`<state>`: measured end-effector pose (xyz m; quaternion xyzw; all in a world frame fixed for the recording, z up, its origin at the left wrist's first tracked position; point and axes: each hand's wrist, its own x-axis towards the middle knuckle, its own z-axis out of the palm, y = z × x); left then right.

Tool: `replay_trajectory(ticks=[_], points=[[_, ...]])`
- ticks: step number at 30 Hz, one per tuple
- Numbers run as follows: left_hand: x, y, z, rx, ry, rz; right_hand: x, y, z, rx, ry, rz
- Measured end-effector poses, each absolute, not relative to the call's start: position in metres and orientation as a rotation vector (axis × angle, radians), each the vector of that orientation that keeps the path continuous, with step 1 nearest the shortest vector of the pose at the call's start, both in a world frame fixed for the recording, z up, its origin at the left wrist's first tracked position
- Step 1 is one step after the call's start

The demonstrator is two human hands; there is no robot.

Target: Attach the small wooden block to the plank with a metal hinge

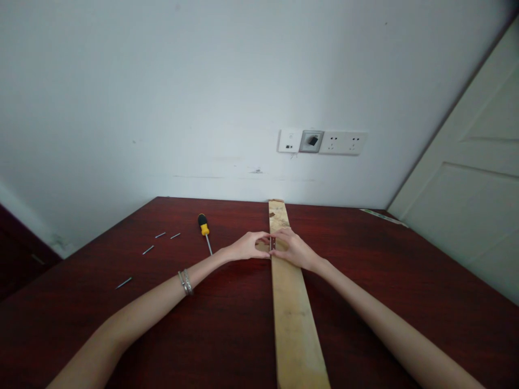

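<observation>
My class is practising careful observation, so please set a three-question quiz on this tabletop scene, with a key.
1. How many loose metal fasteners lie to the left of the screwdriver?
2. True or false: the bracelets circle the right wrist.
3. The left hand and right hand hold a small hinge-like plate at which edge of the wooden board: A near, B left, C right?

Key: 1. Four. 2. False; they circle the left wrist. 3. B.

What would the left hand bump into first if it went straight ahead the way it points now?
Probably the small plate with holes at the left edge of the wooden board; the left hand seems to touch it. Just beyond is the right hand, though depth is hard to judge.
</observation>
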<state>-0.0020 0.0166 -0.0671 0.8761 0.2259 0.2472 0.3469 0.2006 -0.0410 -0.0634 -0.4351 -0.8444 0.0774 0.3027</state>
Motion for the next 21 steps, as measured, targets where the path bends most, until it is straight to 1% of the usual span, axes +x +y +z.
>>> replay_trajectory(ticks=[10,21], points=[[-0.005,0.019,-0.066,2.48,0.66,0.687,0.202,-0.041,-0.064,-1.135,-2.247,0.171],[-0.008,0.03,-0.076,2.622,0.613,0.607,0.205,-0.037,-0.07,-1.192,-2.277,0.239]])
